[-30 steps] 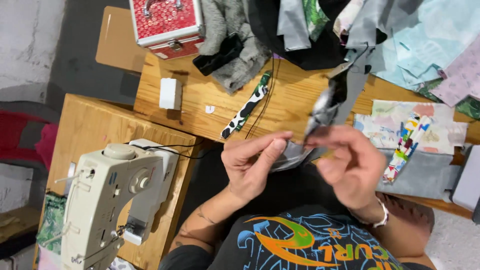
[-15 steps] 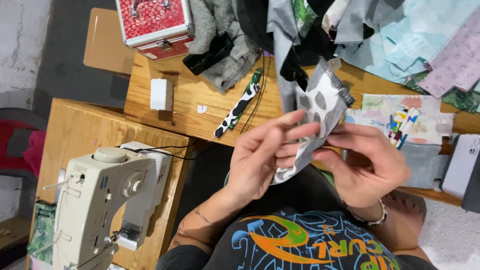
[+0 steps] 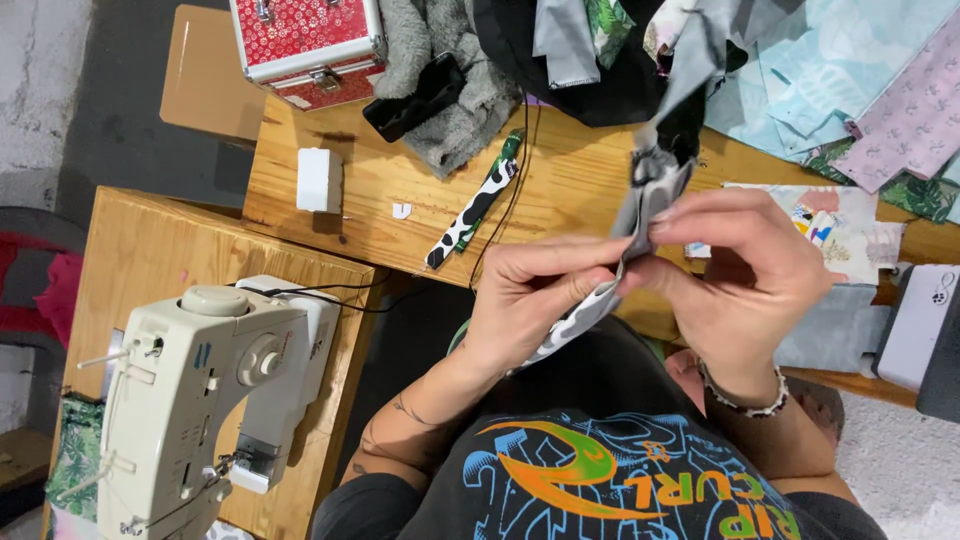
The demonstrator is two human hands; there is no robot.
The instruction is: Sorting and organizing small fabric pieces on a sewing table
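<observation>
Grey patterned fabric piece [image 3: 640, 215] sits pinched between both our hands, held up above our lap in front of the long wooden table [image 3: 560, 190]. Our left hand [image 3: 535, 300] has its fingers closed on the lower part; our right hand [image 3: 745, 275] clamps thumb and fingertips on the upper edge. We see a cream sewing machine [image 3: 195, 400] on the smaller table [image 3: 150, 250] to our left, well apart, and a red case [image 3: 305, 35] at the far edge
</observation>
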